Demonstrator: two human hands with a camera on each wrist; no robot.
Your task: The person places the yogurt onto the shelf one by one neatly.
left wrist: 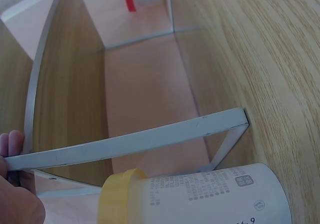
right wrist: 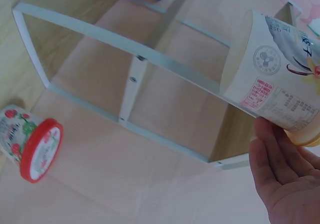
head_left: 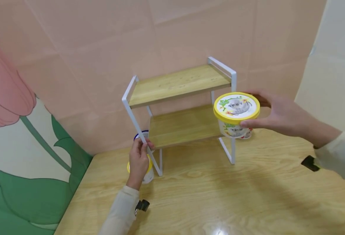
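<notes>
My right hand (head_left: 287, 114) holds an ice cream tub (head_left: 236, 107) with a yellow lid, thumb on the near side and fingers round the back. The tub is upright in front of the right end of a two-tier wooden shelf rack (head_left: 181, 83). In the right wrist view the tub's white base (right wrist: 239, 58) faces the camera. My left hand (head_left: 139, 160) grips the rack's white metal leg at the left end of the lower board. Beside that leg another yellow-lidded tub (left wrist: 210, 199) stands on the table, partly hidden behind my left hand in the head view.
A blue-lidded tub (head_left: 144, 133) shows behind the rack's left leg. By the right end stands a red-lidded tub (right wrist: 42, 151), mostly hidden in the head view. The rack stands on a wood-grain table (head_left: 190, 195), against a pink backdrop (head_left: 102, 65).
</notes>
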